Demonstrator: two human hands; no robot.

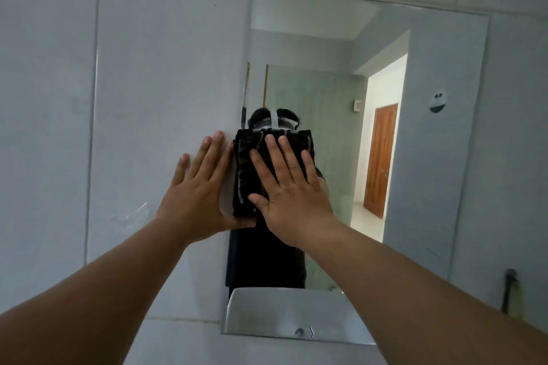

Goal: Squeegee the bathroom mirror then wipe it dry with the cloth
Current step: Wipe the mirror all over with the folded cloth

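I have the folded dark striped cloth [250, 169] pinned flat under my right hand [292, 187], fingers spread, long axis vertical at the frameless wall mirror's [430, 157] left edge, left hand [197, 187] open-palmed on tile beside it, gripping nothing.

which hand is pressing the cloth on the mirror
The right hand: its palm and spread fingers lie flat on the dark cloth. The left hand lies flat on the wall tile beside the mirror.
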